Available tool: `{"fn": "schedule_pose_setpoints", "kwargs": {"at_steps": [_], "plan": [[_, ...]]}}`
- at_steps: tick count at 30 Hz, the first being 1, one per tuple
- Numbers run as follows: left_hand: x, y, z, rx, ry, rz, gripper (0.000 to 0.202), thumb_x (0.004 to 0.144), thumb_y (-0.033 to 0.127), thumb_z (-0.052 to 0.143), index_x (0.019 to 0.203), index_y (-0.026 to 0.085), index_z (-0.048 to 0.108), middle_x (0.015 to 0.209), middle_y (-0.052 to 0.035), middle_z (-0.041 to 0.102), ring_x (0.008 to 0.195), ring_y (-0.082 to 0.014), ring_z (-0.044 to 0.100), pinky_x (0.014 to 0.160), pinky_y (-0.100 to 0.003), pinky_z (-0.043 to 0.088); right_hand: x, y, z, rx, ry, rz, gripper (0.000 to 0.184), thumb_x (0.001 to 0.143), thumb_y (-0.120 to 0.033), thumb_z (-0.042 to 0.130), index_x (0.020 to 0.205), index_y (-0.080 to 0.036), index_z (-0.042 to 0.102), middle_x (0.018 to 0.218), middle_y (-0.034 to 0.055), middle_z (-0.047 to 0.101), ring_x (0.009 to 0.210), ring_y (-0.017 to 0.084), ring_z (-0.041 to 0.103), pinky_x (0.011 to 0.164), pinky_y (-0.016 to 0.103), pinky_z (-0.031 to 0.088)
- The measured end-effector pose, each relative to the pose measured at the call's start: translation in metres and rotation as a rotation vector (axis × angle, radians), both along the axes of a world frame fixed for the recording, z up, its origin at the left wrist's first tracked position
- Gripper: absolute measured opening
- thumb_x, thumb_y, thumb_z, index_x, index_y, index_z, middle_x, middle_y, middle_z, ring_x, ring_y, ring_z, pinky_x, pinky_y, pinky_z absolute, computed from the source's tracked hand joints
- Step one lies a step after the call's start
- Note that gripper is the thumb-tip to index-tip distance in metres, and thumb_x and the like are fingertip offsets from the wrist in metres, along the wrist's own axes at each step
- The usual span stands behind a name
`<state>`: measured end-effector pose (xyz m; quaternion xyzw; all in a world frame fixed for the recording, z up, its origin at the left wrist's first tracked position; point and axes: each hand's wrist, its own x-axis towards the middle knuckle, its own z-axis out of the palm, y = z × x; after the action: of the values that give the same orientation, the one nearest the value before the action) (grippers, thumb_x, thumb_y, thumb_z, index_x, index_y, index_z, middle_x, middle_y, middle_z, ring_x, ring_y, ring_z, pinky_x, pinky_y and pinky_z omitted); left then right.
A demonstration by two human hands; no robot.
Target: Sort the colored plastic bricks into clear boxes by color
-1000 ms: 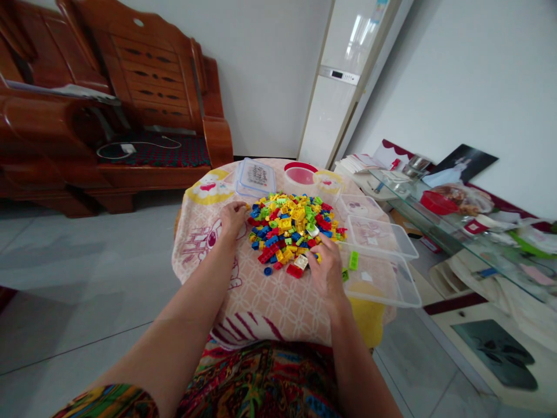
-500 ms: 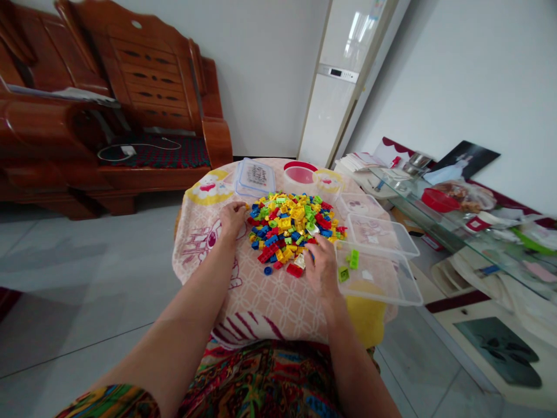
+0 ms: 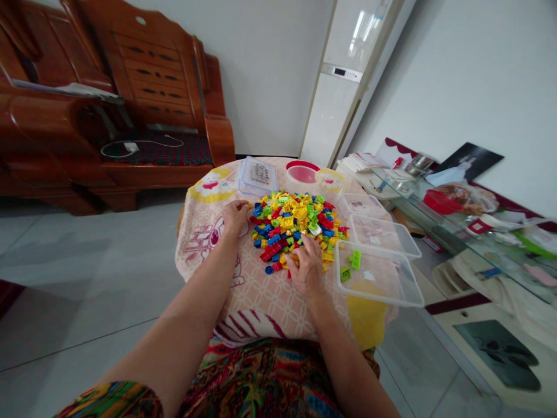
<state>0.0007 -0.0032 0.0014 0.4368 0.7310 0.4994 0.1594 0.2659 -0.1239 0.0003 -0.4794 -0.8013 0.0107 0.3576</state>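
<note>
A heap of small toy bricks (image 3: 287, 222) in yellow, red, blue, green and white lies on a cloth-covered round table (image 3: 261, 302). My left hand (image 3: 235, 217) rests at the heap's left edge, fingers bent and drawn together; a speck of yellow shows at the fingertips, too small to make out. Over the near right side of the heap is my right hand (image 3: 307, 266), its fingers spread across the bricks and touching them. To its right, a clear plastic tray (image 3: 387, 296) contains green bricks (image 3: 355, 259).
More clear trays (image 3: 394, 235) stand behind the first one. A blue-rimmed plastic box (image 3: 257, 176) and a round pink-and-white container (image 3: 301, 175) are at the far side. A cluttered glass shelf (image 3: 452, 217) runs along the right; a wooden bench (image 3: 152, 87) stands at left.
My right hand has shifted left and slightly nearer along the heap's front edge, now covering the red and white bricks there. My left hand keeps its place beside the heap.
</note>
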Motion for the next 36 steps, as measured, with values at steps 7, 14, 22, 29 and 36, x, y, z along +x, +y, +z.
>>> {"fn": "schedule_pose_setpoints", "kwargs": {"at_steps": [7,14,22,29,36], "plan": [[0.0,0.001,0.0,-0.02,0.013,0.008,0.039,0.08,0.024,0.054,0.11,0.014,0.078,0.099,-0.0084,0.078,0.086,-0.0203,0.069,0.08,-0.028,0.051,-0.008,0.01,0.008,0.039,0.046,-0.066,0.017,0.094,-0.021,0.054,0.096,-0.02,0.071,0.146,0.0126,0.054,0.139,0.027,0.042,0.119,0.051,0.032],[-0.001,0.001,-0.001,-0.018,0.022,0.002,0.041,0.079,0.024,0.054,0.111,0.014,0.078,0.101,-0.0078,0.078,0.088,-0.0205,0.068,0.082,-0.029,0.051,-0.025,0.03,0.012,-0.008,0.026,-0.134,0.013,0.086,-0.018,0.062,0.095,-0.021,0.072,0.148,0.0136,0.051,0.138,0.032,0.041,0.117,0.055,0.032],[-0.001,0.001,-0.002,-0.023,0.019,0.007,0.041,0.08,0.026,0.054,0.112,0.015,0.078,0.102,-0.0077,0.078,0.088,-0.0201,0.068,0.081,-0.028,0.051,-0.024,0.033,0.005,0.036,0.049,-0.115,0.013,0.087,-0.014,0.055,0.086,-0.02,0.067,0.141,0.0142,0.057,0.134,0.03,0.045,0.117,0.053,0.033],[-0.001,0.001,-0.002,-0.027,0.049,0.014,0.041,0.08,0.025,0.054,0.111,0.014,0.078,0.099,-0.0082,0.078,0.087,-0.0204,0.068,0.081,-0.029,0.051,-0.021,0.031,0.003,0.074,0.075,-0.069,0.017,0.088,-0.011,0.053,0.084,-0.022,0.065,0.141,0.0109,0.059,0.134,0.027,0.047,0.116,0.05,0.036],[0.0,-0.001,0.0,-0.033,0.041,0.011,0.041,0.08,0.025,0.053,0.111,0.015,0.078,0.097,-0.0078,0.078,0.087,-0.0205,0.069,0.08,-0.029,0.052,-0.022,0.03,0.002,0.097,0.121,-0.037,0.022,0.09,-0.01,0.049,0.074,-0.022,0.059,0.134,0.0113,0.063,0.129,0.025,0.05,0.113,0.049,0.038]]}}
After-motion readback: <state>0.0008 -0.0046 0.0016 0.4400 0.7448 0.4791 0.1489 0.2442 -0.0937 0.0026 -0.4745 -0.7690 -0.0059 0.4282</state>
